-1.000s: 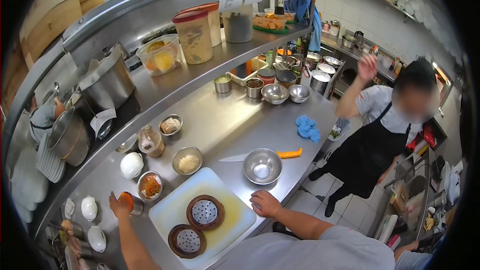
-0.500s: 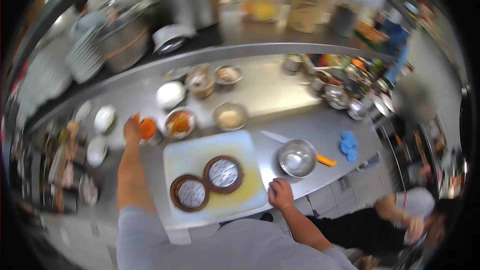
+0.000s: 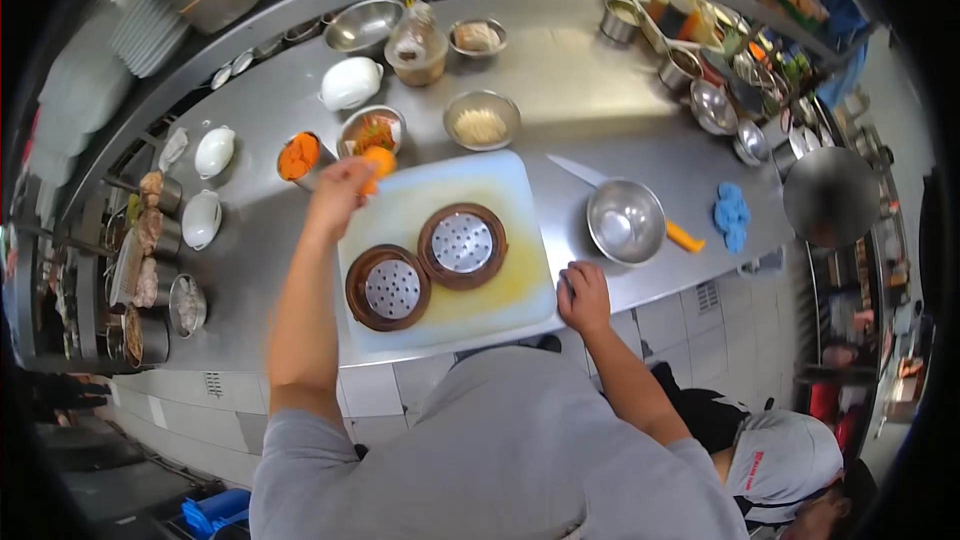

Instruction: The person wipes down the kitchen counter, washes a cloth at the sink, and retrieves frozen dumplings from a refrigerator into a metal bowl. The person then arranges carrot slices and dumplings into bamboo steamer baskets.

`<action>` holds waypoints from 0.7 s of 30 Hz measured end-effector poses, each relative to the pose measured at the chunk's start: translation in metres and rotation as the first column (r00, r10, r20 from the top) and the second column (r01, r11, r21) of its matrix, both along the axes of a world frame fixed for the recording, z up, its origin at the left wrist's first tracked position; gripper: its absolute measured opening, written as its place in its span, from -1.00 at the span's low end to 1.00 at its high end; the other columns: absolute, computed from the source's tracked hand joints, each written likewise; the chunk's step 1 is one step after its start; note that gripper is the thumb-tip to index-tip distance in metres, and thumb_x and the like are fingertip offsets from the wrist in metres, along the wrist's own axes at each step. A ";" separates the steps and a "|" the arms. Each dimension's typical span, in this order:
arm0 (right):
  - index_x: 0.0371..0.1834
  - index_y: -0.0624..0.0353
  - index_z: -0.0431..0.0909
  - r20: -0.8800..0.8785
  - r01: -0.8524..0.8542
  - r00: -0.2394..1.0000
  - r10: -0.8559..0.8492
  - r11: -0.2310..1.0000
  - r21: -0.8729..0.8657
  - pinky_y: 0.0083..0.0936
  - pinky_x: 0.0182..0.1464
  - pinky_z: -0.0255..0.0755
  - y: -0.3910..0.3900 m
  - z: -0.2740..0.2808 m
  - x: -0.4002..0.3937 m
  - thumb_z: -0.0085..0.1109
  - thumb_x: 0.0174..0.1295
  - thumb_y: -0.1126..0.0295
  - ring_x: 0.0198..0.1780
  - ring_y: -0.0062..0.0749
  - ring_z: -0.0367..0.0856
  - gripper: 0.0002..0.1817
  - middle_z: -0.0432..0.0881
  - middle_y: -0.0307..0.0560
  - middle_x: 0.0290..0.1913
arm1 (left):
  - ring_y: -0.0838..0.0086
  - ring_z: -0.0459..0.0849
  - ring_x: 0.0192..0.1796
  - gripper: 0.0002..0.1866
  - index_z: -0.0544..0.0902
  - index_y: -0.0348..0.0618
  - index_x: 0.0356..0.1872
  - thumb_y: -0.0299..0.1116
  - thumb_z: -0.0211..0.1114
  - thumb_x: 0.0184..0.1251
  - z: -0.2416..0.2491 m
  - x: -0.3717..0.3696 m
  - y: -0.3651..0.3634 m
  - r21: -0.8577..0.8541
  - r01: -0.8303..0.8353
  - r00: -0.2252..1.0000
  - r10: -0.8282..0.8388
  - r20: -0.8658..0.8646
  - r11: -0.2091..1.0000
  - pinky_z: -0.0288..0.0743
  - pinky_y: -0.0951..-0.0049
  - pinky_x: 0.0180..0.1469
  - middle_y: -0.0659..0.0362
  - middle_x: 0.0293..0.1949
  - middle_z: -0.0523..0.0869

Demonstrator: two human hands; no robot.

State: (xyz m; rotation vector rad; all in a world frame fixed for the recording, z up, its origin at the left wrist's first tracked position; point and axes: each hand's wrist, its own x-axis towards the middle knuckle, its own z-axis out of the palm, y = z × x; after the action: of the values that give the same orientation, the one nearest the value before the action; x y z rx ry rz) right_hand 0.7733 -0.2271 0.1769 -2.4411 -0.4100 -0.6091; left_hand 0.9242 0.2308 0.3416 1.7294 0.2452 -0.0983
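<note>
My left hand (image 3: 342,190) pinches flat orange slices (image 3: 377,170), which look like carrot, over the far left corner of the cutting board (image 3: 520,185). More such slices fill a metal container (image 3: 300,157) to its left. Beside the held slices is a bowl of red and orange food (image 3: 372,132). Two round brown steamers (image 3: 388,287) with perforated metal discs lie on the board, their rims close together. My right hand (image 3: 585,297) rests at the counter's front edge beside the board, fingers curled; a dark spot shows at them, too small to name.
Right of the board, a steel bowl (image 3: 626,222) covers part of a knife (image 3: 577,169) with a yellow handle. A blue cloth (image 3: 731,218) lies further right. White lidded dishes (image 3: 202,220) stand at left. Another person (image 3: 785,465) is at lower right.
My left hand has moved right from beside the orange slices' container to the board's far left corner, with slices in its fingers. The view has tilted down. My right hand stays at the edge.
</note>
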 end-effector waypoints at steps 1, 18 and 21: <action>-0.06 0.15 0.69 -0.011 0.013 1.000 -0.013 1.000 0.004 -0.01 0.22 0.54 -0.001 -0.001 -0.001 0.36 0.21 0.47 0.13 0.14 0.64 -0.77 0.68 0.10 0.07 | 0.58 0.76 -0.24 -0.74 0.79 -0.21 0.05 -0.24 0.38 0.58 0.001 -0.014 -0.028 0.227 0.137 0.991 -0.136 -0.021 0.964 0.58 0.50 -0.30 0.15 -0.26 0.82; -0.03 0.15 0.69 -0.019 -0.018 1.000 0.019 0.999 0.030 -0.05 0.25 0.54 -0.010 -0.003 -0.003 0.39 0.21 0.43 0.17 0.08 0.62 -0.74 0.67 0.06 0.10 | 0.41 0.85 -0.09 -0.63 0.68 -0.42 0.20 -0.40 0.47 0.51 -0.027 -0.079 -0.117 -0.470 0.007 0.973 -0.114 -0.200 0.883 0.72 0.43 -0.05 0.07 -0.06 0.87; -0.03 0.15 0.68 -0.027 -0.015 1.000 0.016 1.000 0.022 -0.05 0.26 0.54 -0.010 -0.002 -0.003 0.39 0.21 0.42 0.17 0.08 0.62 -0.74 0.67 0.06 0.10 | 0.42 0.85 -0.12 -0.69 0.74 -0.41 0.15 -0.42 0.44 0.52 -0.039 -0.081 -0.113 -0.216 0.120 0.981 -0.149 -0.126 0.969 0.71 0.41 -0.06 0.09 -0.10 0.87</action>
State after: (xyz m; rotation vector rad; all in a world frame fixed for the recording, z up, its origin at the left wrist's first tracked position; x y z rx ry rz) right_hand 0.7702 -0.2374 0.1746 -2.4208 -0.4085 -0.5702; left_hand 0.8431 0.1182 0.3027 1.5309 0.2131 -0.3359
